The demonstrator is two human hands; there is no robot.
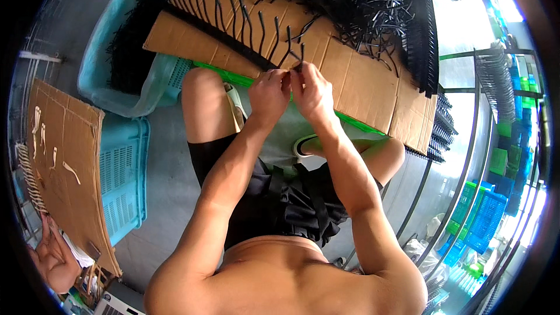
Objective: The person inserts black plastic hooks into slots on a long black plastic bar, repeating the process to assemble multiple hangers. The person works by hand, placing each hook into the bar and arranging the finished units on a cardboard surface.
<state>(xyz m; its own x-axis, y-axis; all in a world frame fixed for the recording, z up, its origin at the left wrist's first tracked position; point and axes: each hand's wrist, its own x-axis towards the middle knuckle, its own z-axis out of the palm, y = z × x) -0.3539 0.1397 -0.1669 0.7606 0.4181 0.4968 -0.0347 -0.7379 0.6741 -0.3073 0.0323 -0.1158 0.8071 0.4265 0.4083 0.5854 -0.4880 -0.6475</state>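
Observation:
A long black bar (227,39) with a row of thin, wavy black prongs slants across the cardboard in front of me. My left hand (269,94) is closed in a pinch at the bar's near right end. Close beside it, my right hand (313,92) pinches a black prong (302,52) at that same end. The two sets of fingertips nearly meet, and they partly hide where prong and bar join. A large tangled heap of loose black prongs (361,0) lies farther back on the cardboard (356,90).
Finished-looking black toothed strips (429,46) stand along the cardboard's right edge. Left are a pale blue tub (93,76) with black pieces and a blue crate (123,181) beside a cardboard sheet (70,157). Another person's hand (52,245) shows lower left. Metal racks and crates (487,216) stand right.

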